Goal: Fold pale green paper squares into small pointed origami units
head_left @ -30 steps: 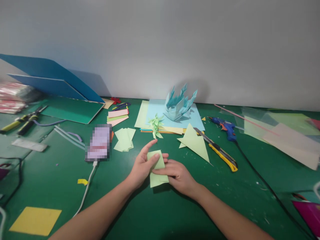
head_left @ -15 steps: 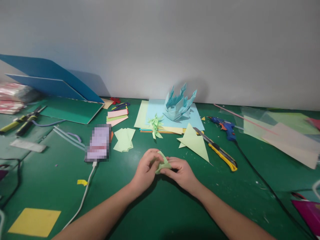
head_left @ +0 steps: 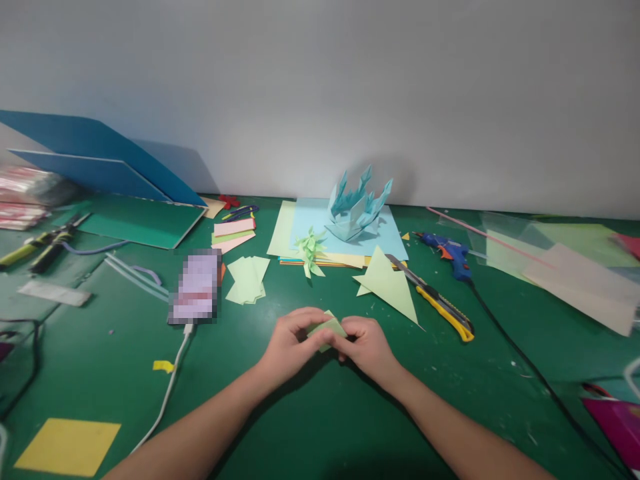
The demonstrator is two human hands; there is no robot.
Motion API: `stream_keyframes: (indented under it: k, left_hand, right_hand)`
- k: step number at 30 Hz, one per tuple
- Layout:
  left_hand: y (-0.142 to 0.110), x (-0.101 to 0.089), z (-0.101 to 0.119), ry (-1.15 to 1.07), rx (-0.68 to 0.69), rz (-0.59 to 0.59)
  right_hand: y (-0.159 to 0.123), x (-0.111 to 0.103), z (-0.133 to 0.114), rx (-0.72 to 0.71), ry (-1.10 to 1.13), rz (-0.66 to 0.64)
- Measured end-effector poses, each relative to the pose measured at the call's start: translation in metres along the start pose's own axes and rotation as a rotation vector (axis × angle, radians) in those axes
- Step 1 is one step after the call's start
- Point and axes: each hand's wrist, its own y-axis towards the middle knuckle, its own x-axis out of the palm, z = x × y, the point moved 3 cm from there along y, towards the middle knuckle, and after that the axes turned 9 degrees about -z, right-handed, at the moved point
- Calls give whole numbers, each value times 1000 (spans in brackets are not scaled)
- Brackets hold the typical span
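Green paper sits pinched between both hands' fingers.

Craft workspace | glue gun | box cutter | folded paper

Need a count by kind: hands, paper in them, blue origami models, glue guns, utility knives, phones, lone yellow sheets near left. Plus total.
Hands, left hand and right hand: 2
Green paper held: 1
Blue origami model: 1
Glue gun: 1
Utility knife: 1
Phone: 1
Yellow sheet: 1
Total: 8
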Motion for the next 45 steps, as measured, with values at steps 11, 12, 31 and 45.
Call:
stream_keyframes:
  k: [11,12,31,45]
  left_hand:
    - [0,-5,-7,-35,-131,180]
    - [0,-5,-7,-51,-151,195]
    - [-2,-1,-7,-164,-220,209]
    - [0,-1,-8,-210,-241,212]
  right_hand:
    - [0,-2,3,27,181,87]
    - [0,-2,5,55,263,106]
    - [2,-5,2,187,392,91]
    - [3,-6,0,173,355,115]
